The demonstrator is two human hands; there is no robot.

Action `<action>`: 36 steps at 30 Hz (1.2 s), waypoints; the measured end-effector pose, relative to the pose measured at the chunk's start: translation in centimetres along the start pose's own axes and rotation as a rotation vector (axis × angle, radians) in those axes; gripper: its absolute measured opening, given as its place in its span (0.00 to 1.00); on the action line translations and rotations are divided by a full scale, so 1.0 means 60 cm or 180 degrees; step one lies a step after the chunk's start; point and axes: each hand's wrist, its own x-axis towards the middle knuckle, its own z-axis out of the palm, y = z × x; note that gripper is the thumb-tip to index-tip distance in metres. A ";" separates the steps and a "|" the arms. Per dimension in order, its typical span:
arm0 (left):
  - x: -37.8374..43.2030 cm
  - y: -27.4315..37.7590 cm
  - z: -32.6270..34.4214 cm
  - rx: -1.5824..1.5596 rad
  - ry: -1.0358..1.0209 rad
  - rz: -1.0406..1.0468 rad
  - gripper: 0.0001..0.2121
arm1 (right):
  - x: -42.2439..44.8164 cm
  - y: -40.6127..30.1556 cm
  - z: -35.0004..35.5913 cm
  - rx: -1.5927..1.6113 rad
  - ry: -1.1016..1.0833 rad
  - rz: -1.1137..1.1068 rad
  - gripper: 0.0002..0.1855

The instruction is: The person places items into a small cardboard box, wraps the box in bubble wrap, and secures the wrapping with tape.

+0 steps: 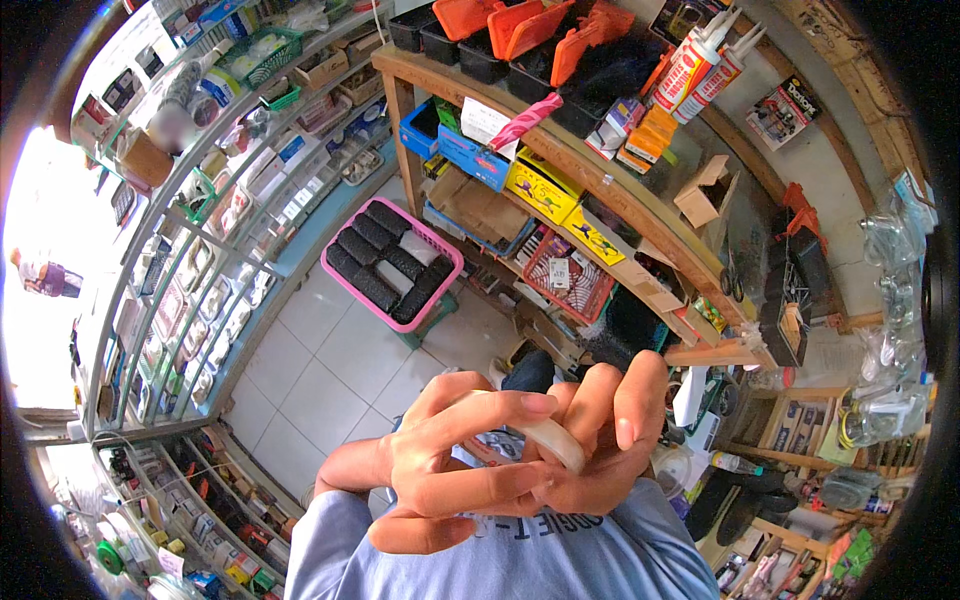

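Close to my chest, both hands come together around a pale, whitish curved strip (pixel 556 444), possibly a roll of tape; its full shape is hidden by my fingers. My left hand (pixel 457 457), at the left of the picture, has its fingers spread around the strip, with fingertips at its edge. On the right, my right hand (pixel 611 442) has bent fingers and holds the strip's other end. A light blue shirt with dark lettering lies below both hands.
A pink basket (pixel 328 262) of black and white packs stands on a green stool. Glass shelving (pixel 225 247) full of goods runs along the left. A wooden shelf (pixel 637 210) with boxes, black bins and silicone sealant tubes (pixel 686 71) spans the upper right. White floor tiles (pixel 334 375) show between them.
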 end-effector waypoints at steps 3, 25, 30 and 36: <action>0.000 -0.002 -0.003 -0.0009 -0.0160 0.0161 0.21 | -0.003 -0.001 -0.001 -0.0017 0.0090 0.0061 0.37; 0.029 -0.007 0.036 -0.0790 -0.0181 -0.0481 0.21 | -0.013 -0.036 0.001 -0.0171 0.0368 -0.0105 0.34; 0.011 0.008 0.066 -0.0192 0.0125 -0.0798 0.16 | -0.006 -0.038 -0.010 -0.0307 0.0244 -0.0117 0.32; -0.029 -0.015 0.078 -0.0830 0.0494 -0.0475 0.35 | -0.007 -0.031 -0.026 -0.0619 0.0134 -0.0231 0.34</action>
